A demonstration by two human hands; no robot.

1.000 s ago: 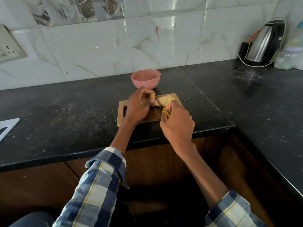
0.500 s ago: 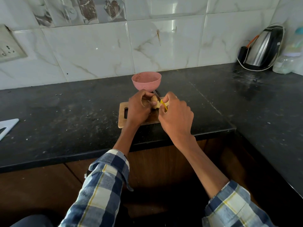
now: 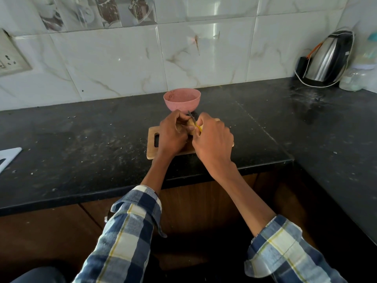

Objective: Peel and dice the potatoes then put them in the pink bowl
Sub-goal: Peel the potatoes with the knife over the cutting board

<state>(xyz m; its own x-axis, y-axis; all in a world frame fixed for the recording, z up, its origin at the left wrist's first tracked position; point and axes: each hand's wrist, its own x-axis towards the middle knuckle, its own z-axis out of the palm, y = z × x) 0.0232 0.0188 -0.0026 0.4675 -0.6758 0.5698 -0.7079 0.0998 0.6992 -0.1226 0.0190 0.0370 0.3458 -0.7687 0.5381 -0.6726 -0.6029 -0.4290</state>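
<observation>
The landmark here is the wooden cutting board [image 3: 152, 146], which lies near the front edge of the dark counter [image 3: 81, 144]. Both hands work just above the board, approx. over its far half. The left hand [image 3: 172, 135] has its fingers curled round a potato [image 3: 190, 126] and grips it, so only a small part of the potato shows between the 2 hands; that part looks brownish, so I judge some skin is still on it. The right hand [image 3: 214, 139] is curled round a knife w/ a yellow handle [image 3: 199, 128]; the fingers are clamped on the handle, and the thin blade tip [image 3: 190, 115] points away from the person, toward the pink bowl [image 3: 182, 99]. The bowl stands on the counter just behind the far edge of the board, apart from the hands, and I see no potato pieces inside it, but the view into it is not complete. Whether more potatoes or cut pieces lie on the board under the hands, I cannot tell. The step in hand is, in my judgement, peeling: blade against the potato that is held in the air, not pressed on the board. So the task is in an early part; dicing and moving to the bowl are not yet done. The next move calls for turning the potato in the left hand to bring unpeeled skin to the blade, w/ short shallow strokes and the left thumb kept out of the blade path. Far right of the board, at the wall, a steel kettle [image 3: 326, 60] stands.
</observation>
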